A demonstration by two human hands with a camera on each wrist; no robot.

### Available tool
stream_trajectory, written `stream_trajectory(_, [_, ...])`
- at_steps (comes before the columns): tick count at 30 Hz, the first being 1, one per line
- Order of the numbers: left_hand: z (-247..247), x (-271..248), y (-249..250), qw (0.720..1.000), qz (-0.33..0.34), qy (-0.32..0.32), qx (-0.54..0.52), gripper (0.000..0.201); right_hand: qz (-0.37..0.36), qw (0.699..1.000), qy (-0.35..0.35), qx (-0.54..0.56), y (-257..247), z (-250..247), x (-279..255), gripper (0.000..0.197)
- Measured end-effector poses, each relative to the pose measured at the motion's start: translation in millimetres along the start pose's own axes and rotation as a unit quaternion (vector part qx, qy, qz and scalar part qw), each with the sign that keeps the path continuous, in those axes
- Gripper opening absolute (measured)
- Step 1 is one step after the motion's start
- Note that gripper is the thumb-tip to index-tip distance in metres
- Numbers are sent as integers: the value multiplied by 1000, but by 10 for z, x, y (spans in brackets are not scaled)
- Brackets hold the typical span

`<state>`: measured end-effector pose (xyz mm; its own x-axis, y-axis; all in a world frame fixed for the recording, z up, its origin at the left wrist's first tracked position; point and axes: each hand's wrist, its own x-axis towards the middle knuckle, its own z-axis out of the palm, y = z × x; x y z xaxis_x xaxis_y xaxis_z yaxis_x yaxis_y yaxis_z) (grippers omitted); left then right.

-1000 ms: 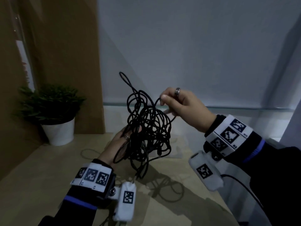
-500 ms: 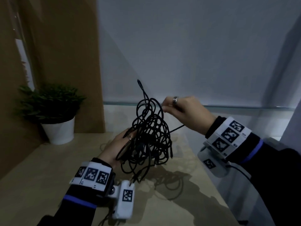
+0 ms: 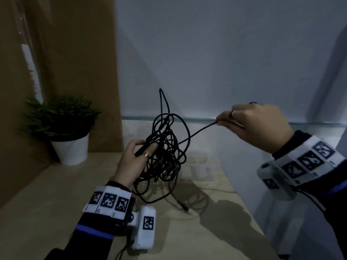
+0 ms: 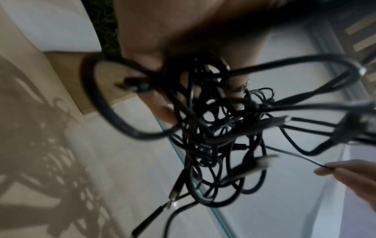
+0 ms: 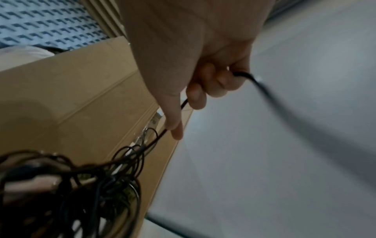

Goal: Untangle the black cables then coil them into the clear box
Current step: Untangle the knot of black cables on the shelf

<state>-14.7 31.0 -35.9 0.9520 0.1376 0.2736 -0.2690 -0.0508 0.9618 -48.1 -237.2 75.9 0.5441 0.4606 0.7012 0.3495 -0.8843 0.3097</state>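
Observation:
A tangle of black cables (image 3: 165,151) hangs above the wooden table, with one plug end (image 3: 185,207) trailing down onto it. My left hand (image 3: 138,156) grips the left side of the tangle, fingers curled round several strands. My right hand (image 3: 251,124) pinches a single cable strand (image 3: 199,131) drawn taut out to the right. In the left wrist view the cable tangle (image 4: 219,128) fills the middle, blurred. In the right wrist view my fingers (image 5: 203,90) curl round the strand (image 5: 156,138). A clear box (image 3: 197,167) lies faintly behind the tangle.
A potted plant (image 3: 62,124) in a white pot stands at the back left of the table (image 3: 56,194). A brown board (image 3: 78,62) leans behind it. A pale wall runs across the back, and the table's right edge (image 3: 242,199) drops off below my right arm.
My right hand has moved to the right, pulling one strand out of the tangle until it is taut. The left hand has shifted its grip on the bundle, which now trails lower.

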Motion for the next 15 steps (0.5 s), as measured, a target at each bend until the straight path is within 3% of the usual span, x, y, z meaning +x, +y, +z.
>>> stream_trajectory(3, [32, -33, 40, 999, -13, -26, -39, 23, 91, 967, -78, 226, -1, -21, -9, 16])
stream_trajectory(5, [61, -41, 67, 996, -21, -38, -80, 14, 101, 933, -122, 324, -64, -25, -27, 16])
stream_trajectory(9, [95, -89, 110, 988, 3, -79, -132, 29, 109, 907, -161, 374, -257, 163, -90, 24])
stream_trajectory(15, [109, -195, 162, 983, 48, -122, -130, 47, 106, 900, -99, 412, -435, 400, -69, 18])
